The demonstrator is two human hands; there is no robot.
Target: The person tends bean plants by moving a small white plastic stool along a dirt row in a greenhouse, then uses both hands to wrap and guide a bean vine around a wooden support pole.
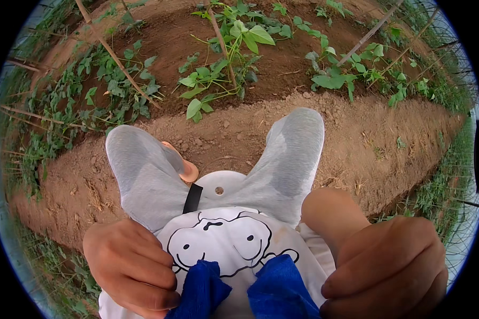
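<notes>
My left hand [131,267] is curled at the lower left, its fingers closed at the edge of a blue cloth [201,289]. On the other side, my right hand [387,271] is curled the same way beside a second blue cloth end [281,289]. Both ends lie over the front of a white shirt [219,243] with a black-line cartoon print. The fingertips are partly hidden, and the cloth runs out of view at the bottom. Whether the two ends belong to one piece cannot be seen.
My knees in grey trousers [143,167] are spread over a white round seat [219,181] with a hole. A dirt path [367,147] crosses in front. Beyond grow leafy vines [211,75] around slanting stakes [222,44]. Netting [461,239] borders the right.
</notes>
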